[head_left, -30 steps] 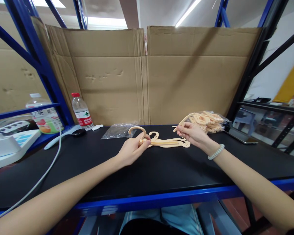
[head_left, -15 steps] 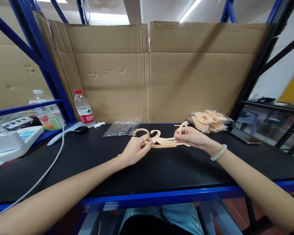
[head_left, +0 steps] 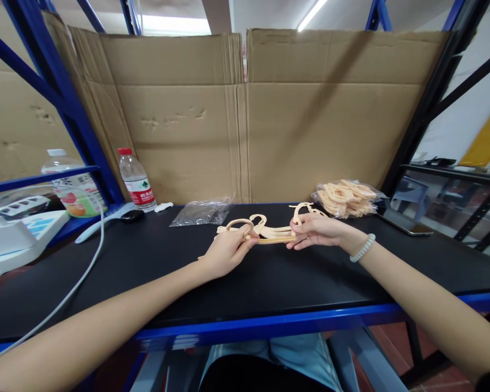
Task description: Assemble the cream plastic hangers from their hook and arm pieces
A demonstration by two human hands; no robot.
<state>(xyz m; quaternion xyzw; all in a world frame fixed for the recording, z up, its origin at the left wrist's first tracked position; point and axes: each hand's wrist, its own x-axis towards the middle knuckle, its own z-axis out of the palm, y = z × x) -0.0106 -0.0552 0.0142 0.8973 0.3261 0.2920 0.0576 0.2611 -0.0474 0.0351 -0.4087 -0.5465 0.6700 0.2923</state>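
Fingers closed, my left hand (head_left: 227,250) grips a beige plastic hanger (head_left: 275,240) near its curved hook, and one arm of it runs right toward my other hand. My right hand (head_left: 313,231) pinches a second beige hanger (head_left: 298,210) by its hook end, its fingertips at the tip of the first hanger's arm. Whether the two pieces touch there I cannot tell. Behind them, another beige hanger (head_left: 261,223) lies on the black tabletop, hook pointing up and away. Parts of all these hangers are hidden by my hands.
A clear bag of beige hangers (head_left: 345,198) lies at the back right, beside a dark flat device (head_left: 408,222). Flat clear plastic wrap (head_left: 200,212) is at back centre. A red-capped bottle (head_left: 136,182), a brush (head_left: 102,224) and a white cable (head_left: 81,280) are on the left.
My right hand has turned and come slightly lower and left, bringing its fingertips to the end of the left-held hanger's arm. My left hand keeps its grip and has tilted slightly.
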